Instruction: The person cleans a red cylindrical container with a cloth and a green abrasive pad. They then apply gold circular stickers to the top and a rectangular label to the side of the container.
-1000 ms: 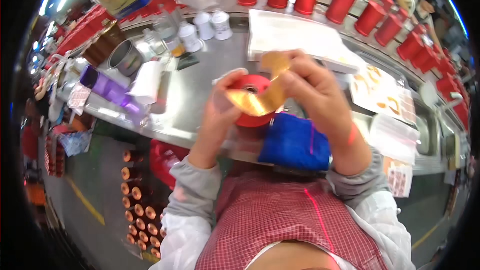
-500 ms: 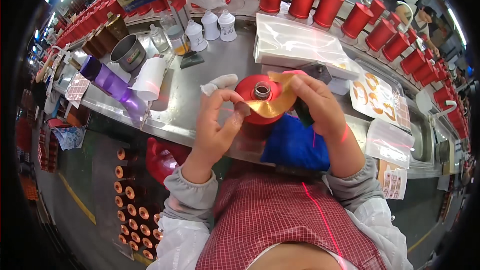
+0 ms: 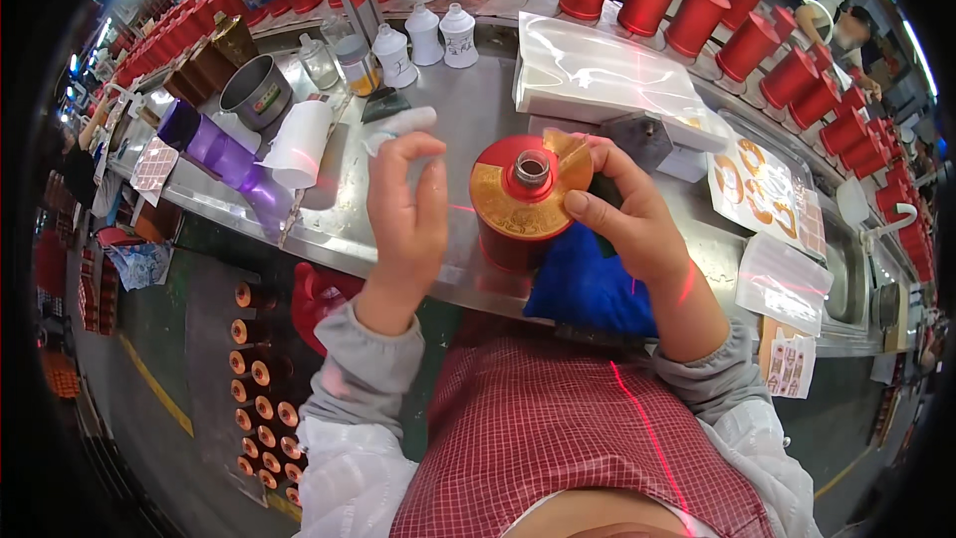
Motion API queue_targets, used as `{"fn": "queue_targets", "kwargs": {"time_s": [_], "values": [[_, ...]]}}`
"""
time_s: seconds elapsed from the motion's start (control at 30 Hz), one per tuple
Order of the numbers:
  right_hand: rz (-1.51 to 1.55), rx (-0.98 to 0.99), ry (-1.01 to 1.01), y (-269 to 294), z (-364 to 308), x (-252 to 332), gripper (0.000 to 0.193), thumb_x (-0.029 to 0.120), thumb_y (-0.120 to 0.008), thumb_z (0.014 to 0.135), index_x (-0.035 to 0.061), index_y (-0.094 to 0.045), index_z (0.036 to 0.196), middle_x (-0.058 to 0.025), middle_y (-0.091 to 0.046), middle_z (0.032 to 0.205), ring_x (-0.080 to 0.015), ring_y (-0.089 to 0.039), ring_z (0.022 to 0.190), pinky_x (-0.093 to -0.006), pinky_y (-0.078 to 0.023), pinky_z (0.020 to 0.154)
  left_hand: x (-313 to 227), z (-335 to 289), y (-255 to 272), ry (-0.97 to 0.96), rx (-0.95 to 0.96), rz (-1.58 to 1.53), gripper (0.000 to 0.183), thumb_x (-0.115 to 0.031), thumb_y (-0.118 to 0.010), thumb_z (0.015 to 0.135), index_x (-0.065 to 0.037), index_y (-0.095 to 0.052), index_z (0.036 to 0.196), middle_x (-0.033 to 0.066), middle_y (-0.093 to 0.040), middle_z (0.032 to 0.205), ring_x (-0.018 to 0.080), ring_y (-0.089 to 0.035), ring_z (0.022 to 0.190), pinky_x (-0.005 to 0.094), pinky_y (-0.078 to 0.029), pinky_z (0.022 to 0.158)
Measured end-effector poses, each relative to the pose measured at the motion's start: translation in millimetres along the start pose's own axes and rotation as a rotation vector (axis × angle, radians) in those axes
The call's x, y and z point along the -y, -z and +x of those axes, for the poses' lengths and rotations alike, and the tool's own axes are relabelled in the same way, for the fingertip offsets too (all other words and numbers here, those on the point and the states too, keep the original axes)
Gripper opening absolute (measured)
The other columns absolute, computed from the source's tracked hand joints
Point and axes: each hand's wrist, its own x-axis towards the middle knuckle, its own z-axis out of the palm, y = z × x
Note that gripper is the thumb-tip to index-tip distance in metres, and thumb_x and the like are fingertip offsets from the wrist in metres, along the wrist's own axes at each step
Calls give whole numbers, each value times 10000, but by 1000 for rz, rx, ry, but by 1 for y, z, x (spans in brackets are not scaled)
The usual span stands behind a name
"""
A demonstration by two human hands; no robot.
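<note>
A red bottle-shaped container (image 3: 508,229) with a grey neck stands upright on the steel bench, a round gold label (image 3: 523,204) lying over its shoulder. My right hand (image 3: 627,224) grips the container's right side, thumb pressing the gold label's edge. My left hand (image 3: 408,209) hovers just left of the container, fingers together, holding nothing I can make out; one fingertip wears a white cot. A blue cloth (image 3: 588,284) lies under my right hand at the bench's near edge.
Rows of red containers (image 3: 697,15) line the back and right. A white tray (image 3: 597,75), white small bottles (image 3: 438,35), a grey pot (image 3: 257,92), a purple tube (image 3: 214,149) and gold label sheets (image 3: 762,184) surround the spot. Copper-capped items (image 3: 261,379) stand on the floor left.
The container came down from being held up tilted to standing on the bench. The gold label now lies flat around its neck. My left hand let go and drew off left.
</note>
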Motion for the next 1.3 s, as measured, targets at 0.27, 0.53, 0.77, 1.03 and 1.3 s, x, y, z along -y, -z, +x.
{"fn": "queue_targets", "kwargs": {"time_s": [0.27,0.53,0.77,1.03,1.3], "values": [[215,-4,-180,4,7,7,304,170,-625,923,35,-538,1182,-4,-532,1110,-98,-485,1058,-268,-398,942,-23,-22,-28,432,144,-591,610,-153,-621,886,8,-273,1360,129,-421,1287,188,-441,1210,333,-340,1052],[113,58,-107,-2,2,8,482,195,-671,894,10,-459,1285,-40,-528,1221,-113,-475,1141,-277,-384,987,-31,-23,-36,455,115,-664,658,-184,-614,890,-16,-222,1392,139,-404,1323,202,-418,1252,347,-334,1070],[-2,-44,-32,-10,-1,10,484,209,-675,886,6,-461,1270,-63,-540,1201,-129,-482,1135,-286,-381,984,-22,-17,-37,504,154,-866,664,-194,-602,887,-33,-228,1411,128,-406,1347,207,-416,1266,350,-332,1077],[10,-106,-77,-10,-2,6,403,234,-624,918,26,-505,1242,-59,-578,1150,-137,-514,1096,-290,-388,975,-20,-19,-39,498,171,-725,699,-151,-615,863,-37,-218,1427,107,-404,1330,183,-404,1260,332,-315,1085],[89,-63,-101,-10,-3,12,435,242,-629,925,19,-478,1266,-53,-546,1198,-133,-474,1149,-296,-353,1011,-22,-19,-37,499,165,-799,682,-147,-593,880,-29,-209,1430,118,-397,1344,195,-401,1273,336,-304,1089]]}}
